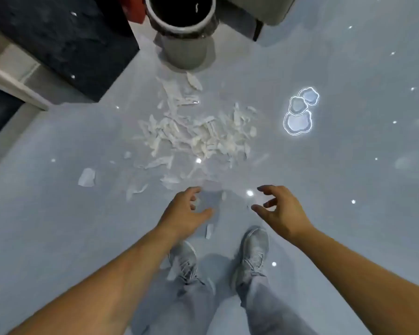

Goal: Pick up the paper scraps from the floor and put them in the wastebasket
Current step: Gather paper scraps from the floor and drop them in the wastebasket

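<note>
A heap of white paper scraps point(198, 131) lies on the glossy grey floor, with stray pieces around it, one larger scrap point(87, 177) off to the left and a small one point(209, 230) near my feet. The grey wastebasket point(184, 52) with a dark liner stands upright beyond the heap, at the top centre. My left hand point(185, 213) and my right hand point(279, 206) hover side by side above the floor, short of the heap, fingers spread and curled, holding nothing.
A dark cabinet point(65, 44) with a pale ledge fills the upper left. A chair or sofa leg point(258, 30) stands right of the wastebasket. My two grey shoes point(254, 252) are planted below my hands. Ceiling lights reflect off the floor point(300, 112).
</note>
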### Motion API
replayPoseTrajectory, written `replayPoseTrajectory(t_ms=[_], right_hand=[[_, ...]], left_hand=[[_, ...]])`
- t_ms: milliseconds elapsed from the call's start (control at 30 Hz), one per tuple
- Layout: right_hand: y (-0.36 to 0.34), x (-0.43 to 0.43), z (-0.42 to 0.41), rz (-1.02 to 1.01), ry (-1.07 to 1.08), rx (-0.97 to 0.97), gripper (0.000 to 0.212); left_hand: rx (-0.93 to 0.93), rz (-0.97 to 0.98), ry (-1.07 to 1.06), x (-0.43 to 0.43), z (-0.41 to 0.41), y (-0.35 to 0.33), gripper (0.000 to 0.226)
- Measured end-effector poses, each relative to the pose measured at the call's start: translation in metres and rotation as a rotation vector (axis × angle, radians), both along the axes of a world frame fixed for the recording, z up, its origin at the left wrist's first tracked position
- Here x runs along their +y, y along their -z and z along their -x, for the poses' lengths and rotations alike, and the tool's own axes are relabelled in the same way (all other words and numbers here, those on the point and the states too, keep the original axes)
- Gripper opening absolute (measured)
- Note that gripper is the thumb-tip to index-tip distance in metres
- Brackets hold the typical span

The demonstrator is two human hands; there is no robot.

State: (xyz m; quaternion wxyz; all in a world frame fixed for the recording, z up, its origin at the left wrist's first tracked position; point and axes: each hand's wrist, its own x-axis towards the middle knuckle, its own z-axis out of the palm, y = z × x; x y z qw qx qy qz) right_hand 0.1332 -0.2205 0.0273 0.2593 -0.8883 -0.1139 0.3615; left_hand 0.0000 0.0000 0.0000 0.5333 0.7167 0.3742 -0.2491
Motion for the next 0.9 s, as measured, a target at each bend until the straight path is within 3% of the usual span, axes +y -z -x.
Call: replayPoseTrajectory(t_ms=[233, 433, 633, 900], right_hand=[[0.173, -0.032, 0.012, 0.104, -0.004, 0.012, 0.050], [0.261, -0.056, 0.023, 0.149, 0.068, 0.028, 0.056], [0.323, -0.084, 0.021, 0.158, -0.018, -0.045, 0.058], [0.351, -0.091, 0.010, 0.055, -0.105, -0.102, 0.052]], left_hand=[[0.090, 0.007, 0.138, -0.034, 0.017, 0.155, 0.076], [0.069, -0.016, 0.292, -0.054, 0.030, 0.234, 0.073], [0.034, -0.073, 0.386, -0.079, 0.048, 0.299, 0.072], [-0.048, -0.309, 0.594, -0.097, 0.066, 0.321, 0.060]])
